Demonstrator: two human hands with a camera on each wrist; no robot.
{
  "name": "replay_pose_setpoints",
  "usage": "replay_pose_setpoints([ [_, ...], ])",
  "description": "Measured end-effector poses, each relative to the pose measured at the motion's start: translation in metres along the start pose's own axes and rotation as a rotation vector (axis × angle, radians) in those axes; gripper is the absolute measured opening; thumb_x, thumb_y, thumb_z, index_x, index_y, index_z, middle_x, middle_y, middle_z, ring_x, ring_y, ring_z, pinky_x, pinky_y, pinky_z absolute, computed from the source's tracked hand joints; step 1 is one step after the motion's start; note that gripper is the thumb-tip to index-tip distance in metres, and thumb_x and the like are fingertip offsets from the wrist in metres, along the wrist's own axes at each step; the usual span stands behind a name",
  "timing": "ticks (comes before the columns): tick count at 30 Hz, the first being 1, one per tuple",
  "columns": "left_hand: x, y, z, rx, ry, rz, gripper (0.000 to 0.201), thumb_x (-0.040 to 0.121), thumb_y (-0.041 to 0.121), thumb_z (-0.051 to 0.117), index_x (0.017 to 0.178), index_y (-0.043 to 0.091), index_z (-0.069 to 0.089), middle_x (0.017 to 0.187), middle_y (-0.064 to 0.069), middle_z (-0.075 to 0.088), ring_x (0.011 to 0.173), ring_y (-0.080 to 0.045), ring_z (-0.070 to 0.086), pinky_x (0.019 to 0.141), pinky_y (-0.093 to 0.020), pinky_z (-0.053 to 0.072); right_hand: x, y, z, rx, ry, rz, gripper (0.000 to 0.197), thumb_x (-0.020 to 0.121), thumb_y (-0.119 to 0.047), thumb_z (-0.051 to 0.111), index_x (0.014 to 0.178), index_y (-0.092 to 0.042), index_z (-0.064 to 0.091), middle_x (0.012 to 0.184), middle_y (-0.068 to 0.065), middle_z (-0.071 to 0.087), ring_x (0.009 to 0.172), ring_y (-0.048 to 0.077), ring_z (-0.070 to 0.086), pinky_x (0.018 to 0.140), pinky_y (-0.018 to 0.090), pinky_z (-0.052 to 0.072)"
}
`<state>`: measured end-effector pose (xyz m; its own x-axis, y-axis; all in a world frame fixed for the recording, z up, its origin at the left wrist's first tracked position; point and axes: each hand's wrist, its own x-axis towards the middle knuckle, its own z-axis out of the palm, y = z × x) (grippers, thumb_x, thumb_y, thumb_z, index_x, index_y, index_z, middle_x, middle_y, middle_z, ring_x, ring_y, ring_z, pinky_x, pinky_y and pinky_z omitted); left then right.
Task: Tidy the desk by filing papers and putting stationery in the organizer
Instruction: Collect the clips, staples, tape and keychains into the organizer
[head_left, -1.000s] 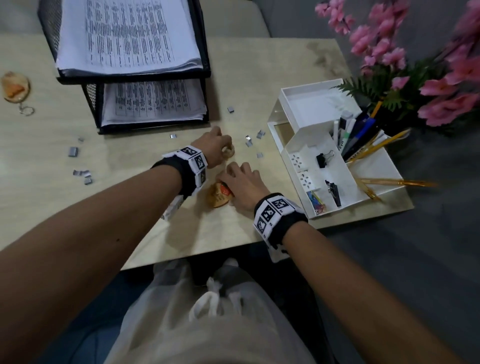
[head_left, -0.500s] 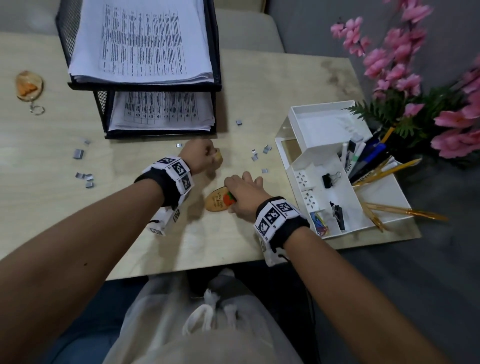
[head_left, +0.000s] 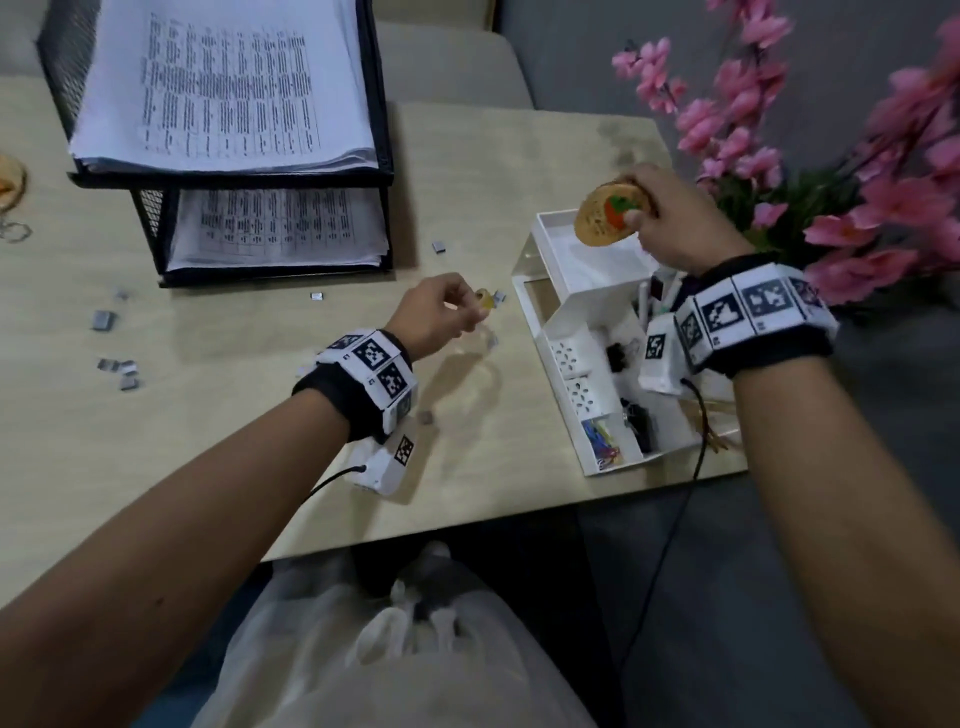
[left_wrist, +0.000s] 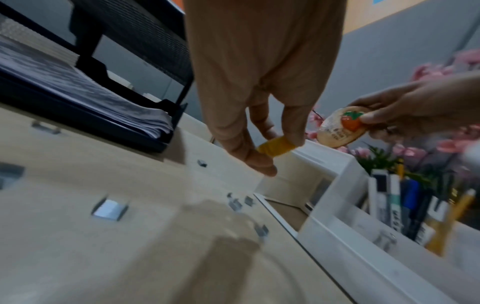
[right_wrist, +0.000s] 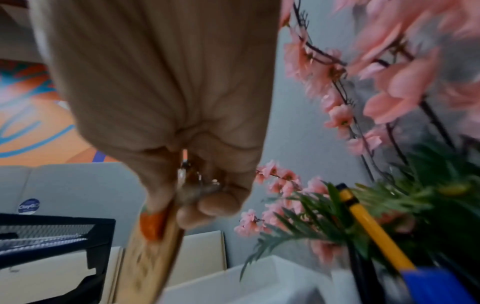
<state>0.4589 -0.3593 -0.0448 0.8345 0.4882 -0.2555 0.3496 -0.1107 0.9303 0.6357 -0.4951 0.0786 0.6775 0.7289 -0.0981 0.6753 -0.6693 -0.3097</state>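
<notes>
My right hand (head_left: 670, 223) pinches a round wooden keychain (head_left: 608, 213) with an orange fruit on it, tilted in the air above the top tray of the white organizer (head_left: 558, 317). The same keychain (left_wrist: 340, 126) shows in the left wrist view, and edge-on as keychain (right_wrist: 153, 242) under the right hand's fingers. My left hand (head_left: 441, 314) hovers over the desk left of the organizer and pinches a small yellow piece (left_wrist: 275, 147) between thumb and fingers. Staple blocks (head_left: 119, 366) lie scattered on the desk.
A black mesh paper tray (head_left: 379, 124) with two tiers of printed sheets stands at the back left. Pink flowers (head_left: 831, 171) crowd the right behind the organizer. Pens (left_wrist: 413, 205) stand in the organizer's holder. Another wooden keychain (head_left: 8, 182) lies at the far left edge.
My right hand lifted the wooden keychain off the desk and carried it right and back, above the organizer. The left hand shifted a little right, still pinching the yellow piece.
</notes>
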Motion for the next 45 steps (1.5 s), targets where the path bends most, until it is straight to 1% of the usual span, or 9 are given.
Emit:
replay_pose_setpoints([
  [5,-0.010,0.003,0.018,0.088,0.054,0.099,0.030,0.077,0.011,0.070,0.069,0.025,0.045,0.087,-0.001,0.061,0.067,-0.012,0.052,0.059,-0.011,0.038,0.019,-0.003,-0.001,-0.207,-0.393,0.061,0.036,0.091,-0.002,0.042,0.126,-0.009,0.049,0.130,0.014,0.052,0.104,0.029,0.051,0.077,0.030,0.043],
  [10,-0.020,0.010,0.025,0.034,0.097,0.156,0.055,0.073,0.006,0.073,0.110,0.020,0.035,0.094,-0.001,0.058,0.064,-0.010,0.053,0.055,-0.004,0.040,0.018,-0.005,0.021,-0.011,-0.124,0.088,0.041,0.089,-0.002,0.050,0.129,-0.010,0.045,0.134,0.018,0.046,0.122,0.031,0.046,0.101,0.034,0.037],
  [15,-0.024,0.014,0.032,0.038,0.170,0.220,0.086,0.068,0.005,0.077,0.135,0.014,0.024,0.096,-0.001,0.059,0.081,-0.019,0.058,0.077,-0.023,0.044,-0.026,-0.020,0.044,0.193,0.391,0.114,0.023,0.086,0.000,0.046,0.104,-0.002,0.060,0.115,0.016,0.059,0.108,0.027,0.054,0.083,0.024,0.034],
  [23,-0.023,0.019,0.044,0.068,0.209,0.341,0.101,0.068,0.006,0.079,0.145,0.007,0.013,0.099,-0.003,0.067,0.086,-0.014,0.061,0.075,0.006,0.036,-0.052,-0.031,0.086,0.494,0.162,0.185,0.016,0.083,-0.007,0.059,0.097,-0.005,0.068,0.085,0.009,0.069,0.092,0.024,0.065,0.088,0.035,0.051],
  [29,-0.021,0.016,0.051,0.127,0.096,0.320,0.102,0.069,0.012,0.081,0.147,0.013,0.014,0.108,0.001,0.067,0.092,-0.005,0.059,0.080,-0.003,0.040,-0.059,-0.019,0.094,0.572,0.092,0.288,0.014,0.081,-0.005,0.060,0.093,-0.005,0.069,0.085,0.009,0.069,0.089,0.023,0.065,0.085,0.031,0.051],
  [32,-0.009,0.010,0.048,0.231,0.020,0.273,0.090,0.070,0.018,0.080,0.142,0.017,0.026,0.108,0.002,0.063,0.093,-0.010,0.059,0.088,-0.020,0.044,-0.061,-0.006,0.099,0.569,0.169,0.387,0.011,0.080,-0.005,0.062,0.089,-0.006,0.069,0.078,0.003,0.063,0.093,0.027,0.064,0.089,0.039,0.051],
  [35,0.020,0.002,0.037,0.506,0.065,0.228,0.048,0.078,0.021,0.073,0.121,0.008,0.055,0.115,-0.012,0.060,0.101,-0.025,0.058,0.088,-0.032,0.045,-0.062,0.009,0.101,0.434,0.176,0.385,0.009,0.084,-0.006,0.058,0.087,-0.004,0.067,0.091,0.013,0.068,0.089,0.028,0.062,0.076,0.027,0.047],
  [40,0.063,-0.004,0.040,0.826,-0.059,0.169,0.044,0.091,0.012,0.052,0.135,0.012,0.049,0.137,-0.016,0.043,0.124,-0.035,0.042,0.100,-0.043,0.041,-0.052,0.015,0.108,0.215,0.115,0.382,0.017,0.087,-0.002,0.051,0.095,0.004,0.065,0.105,0.026,0.063,0.099,0.038,0.059,0.083,0.037,0.051],
  [45,0.067,-0.005,0.049,0.915,-0.140,0.185,0.024,0.091,0.009,0.049,0.107,-0.004,0.061,0.113,-0.023,0.052,0.098,-0.039,0.058,0.083,-0.039,0.046,-0.047,0.012,0.110,0.113,0.024,0.385,0.018,0.086,-0.001,0.051,0.100,0.005,0.062,0.110,0.025,0.062,0.102,0.039,0.058,0.084,0.037,0.049],
])
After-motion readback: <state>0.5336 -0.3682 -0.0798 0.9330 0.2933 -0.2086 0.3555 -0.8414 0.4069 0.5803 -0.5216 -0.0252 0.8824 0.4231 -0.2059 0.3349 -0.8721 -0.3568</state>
